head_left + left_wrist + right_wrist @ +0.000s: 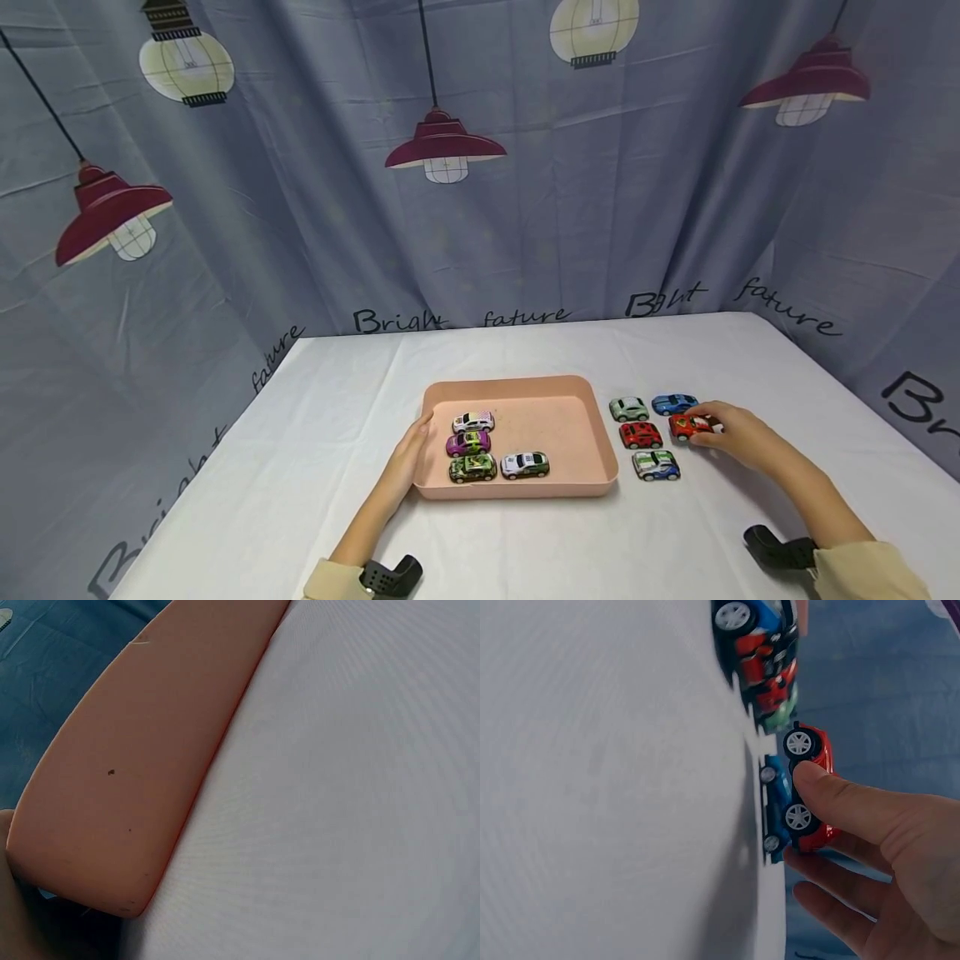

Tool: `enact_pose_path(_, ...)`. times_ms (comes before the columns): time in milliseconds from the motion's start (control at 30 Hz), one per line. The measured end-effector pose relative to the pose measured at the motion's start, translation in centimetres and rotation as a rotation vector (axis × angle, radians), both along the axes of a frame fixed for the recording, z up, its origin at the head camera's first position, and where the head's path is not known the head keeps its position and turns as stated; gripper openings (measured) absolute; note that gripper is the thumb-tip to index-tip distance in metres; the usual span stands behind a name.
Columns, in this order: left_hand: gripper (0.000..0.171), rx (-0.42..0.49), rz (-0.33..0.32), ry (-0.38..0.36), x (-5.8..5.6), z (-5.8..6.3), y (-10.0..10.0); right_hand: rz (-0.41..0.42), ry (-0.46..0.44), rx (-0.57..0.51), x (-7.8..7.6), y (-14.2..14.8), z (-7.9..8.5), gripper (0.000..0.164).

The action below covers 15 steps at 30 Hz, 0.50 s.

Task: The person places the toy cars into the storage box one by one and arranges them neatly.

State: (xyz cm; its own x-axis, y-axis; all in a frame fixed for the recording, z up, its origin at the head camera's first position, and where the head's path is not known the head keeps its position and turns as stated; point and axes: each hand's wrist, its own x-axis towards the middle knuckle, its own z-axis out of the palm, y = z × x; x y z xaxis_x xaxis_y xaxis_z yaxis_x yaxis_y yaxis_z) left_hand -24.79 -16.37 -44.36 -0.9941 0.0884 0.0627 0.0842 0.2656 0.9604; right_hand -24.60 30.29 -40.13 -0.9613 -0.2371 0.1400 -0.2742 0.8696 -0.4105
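Note:
My right hand (pixel 731 429) pinches a red toy car (pixel 816 791) between thumb and fingers, raised off the table at the right. Just beyond it sits a blue toy car (pixel 673 404). To its left stand a pale green car (pixel 628 408), another red car (pixel 641 435) and a white, green and blue car (pixel 656 465). My left hand (pixel 407 450) holds the left side of a pink tray (pixel 525 490). Inside are a white patterned car (pixel 473 422), a purple one (pixel 468 442), a green one (pixel 472 468) and a white and dark one (pixel 525 465).
A white cloth (pixel 525 542) covers the table under the tray and cars. Behind the table hangs a grey-blue curtain (pixel 315 208) printed with lamps and lettering. A black wrist mount (pixel 780 552) sits on the right forearm, with another (pixel 392 577) on the left.

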Motion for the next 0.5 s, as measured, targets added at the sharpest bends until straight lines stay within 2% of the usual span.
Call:
enact_pose_path(233, 0.052, -0.001, 0.006, 0.004, 0.0, 0.0, 0.1, 0.030, 0.091, -0.015, 0.5, -1.4, 1.2, 0.040)
enact_pose_path(500, 0.052, 0.016, -0.014, 0.007, 0.1, 0.1, 0.0, 0.046, 0.061, -0.072, 1.3, -5.1, 2.6, 0.042)
